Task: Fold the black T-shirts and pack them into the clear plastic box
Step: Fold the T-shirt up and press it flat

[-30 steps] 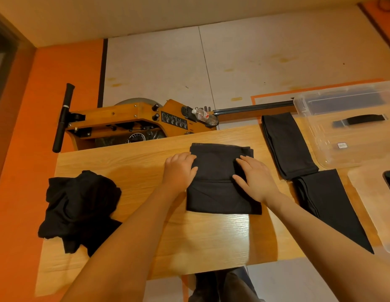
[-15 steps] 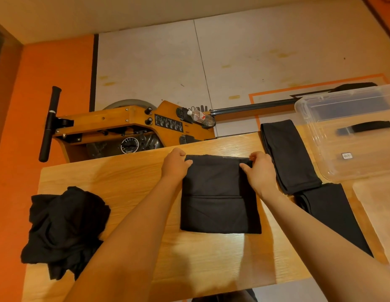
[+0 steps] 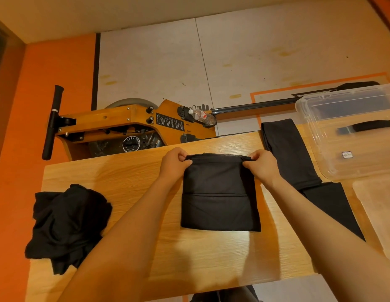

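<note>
The half-folded black T-shirt [image 3: 220,197] lies flat in the middle of the desk [image 3: 128,182], squared to the person's body, which looks like a setup for one more fold bringing the far edge toward them. Both hands sit at that far edge: the left hand [image 3: 173,163] pinches the left corner and the right hand [image 3: 262,165] the right corner, fingers curled over the hem with the thumbs tucked under, so the cloth bunches slightly between them. Holding both corners at once should keep the edge straight when it lifts. To the right, two already folded shirts [image 3: 288,153] lie as long strips end to end, set just beside the clear plastic box [image 3: 351,136], presumably staged there so packing is a short reach. The box looks mostly bare inside, though through the plastic I can't be sure whether the dark shapes lie in it or behind it. On the left end of the desk, a crumpled pile of shirts [image 3: 67,225] waits well apart from the tidy ones, keeping unfolded and finished work separate. Beyond the desk stands a wooden rowing machine [image 3: 128,125].
</note>
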Demonstrator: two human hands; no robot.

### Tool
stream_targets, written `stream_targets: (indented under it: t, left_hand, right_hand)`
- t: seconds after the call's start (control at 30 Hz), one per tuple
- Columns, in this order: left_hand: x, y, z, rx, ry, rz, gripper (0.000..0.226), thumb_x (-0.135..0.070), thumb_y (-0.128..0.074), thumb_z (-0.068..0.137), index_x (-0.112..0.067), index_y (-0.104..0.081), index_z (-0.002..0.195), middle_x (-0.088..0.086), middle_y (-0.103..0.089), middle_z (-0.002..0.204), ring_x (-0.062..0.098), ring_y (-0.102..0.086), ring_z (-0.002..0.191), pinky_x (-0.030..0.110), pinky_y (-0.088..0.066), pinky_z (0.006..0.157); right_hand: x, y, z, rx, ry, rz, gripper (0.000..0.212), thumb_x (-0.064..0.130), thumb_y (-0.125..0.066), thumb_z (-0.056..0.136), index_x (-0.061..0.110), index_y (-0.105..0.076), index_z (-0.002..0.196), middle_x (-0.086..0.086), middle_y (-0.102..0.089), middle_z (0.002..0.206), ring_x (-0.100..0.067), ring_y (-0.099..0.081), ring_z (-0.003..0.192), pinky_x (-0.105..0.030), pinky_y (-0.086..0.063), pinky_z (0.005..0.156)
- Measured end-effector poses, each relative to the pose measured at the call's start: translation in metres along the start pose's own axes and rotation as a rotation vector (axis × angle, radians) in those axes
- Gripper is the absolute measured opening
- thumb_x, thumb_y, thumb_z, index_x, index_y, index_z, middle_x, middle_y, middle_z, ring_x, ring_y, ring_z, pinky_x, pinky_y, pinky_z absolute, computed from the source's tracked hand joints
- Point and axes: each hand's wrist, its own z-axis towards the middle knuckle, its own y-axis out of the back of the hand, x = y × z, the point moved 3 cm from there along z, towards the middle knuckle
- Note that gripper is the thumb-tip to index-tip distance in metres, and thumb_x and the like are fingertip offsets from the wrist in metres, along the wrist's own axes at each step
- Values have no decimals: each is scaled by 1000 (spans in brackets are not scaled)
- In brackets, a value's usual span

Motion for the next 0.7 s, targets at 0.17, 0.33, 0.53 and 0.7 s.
stream_targets:
  t: [0.17, 0.33, 0.53, 0.7]
  left_hand:
    - [2, 9, -23, 73, -38, -66, 29, -7, -69, 85, -19, -62, 111, -9, -54, 85, 7, -54, 82, 16, -44, 71]
    - [15, 15, -50, 143, -42, -35, 32, -5, -70, 84, -16, -66, 114, -2, -62, 91, 16, -60, 90, 27, -51, 81]
    - [36, 14, -80, 139, -25, -72, 24, -1, -72, 80, -17, -68, 98, -2, -60, 79, 8, -53, 67, 30, -51, 77]
    - [49, 10, -99, 156, -49, 2, 23, -3, -74, 79, -18, -67, 95, -5, -59, 77, 9, -55, 69, 26, -51, 75]
  right_hand:
    - [-9, 7, -24, -35, 91, 106, 32, 0, -69, 82, 13, -58, 109, -2, -58, 83, -12, -56, 72, -20, -45, 64]
    - [-23, 6, -57, -13, 146, 76, 39, -2, -66, 84, 11, -61, 121, -2, -63, 104, -11, -59, 87, -15, -44, 73]
    - [-31, 6, -98, 28, 198, -1, 34, -4, -64, 84, 12, -65, 114, 1, -64, 106, -12, -58, 99, -19, -42, 83]
    - [-48, 5, -119, 58, 220, -67, 33, -1, -68, 83, 13, -65, 114, 1, -66, 102, -15, -61, 97, -23, -47, 81]
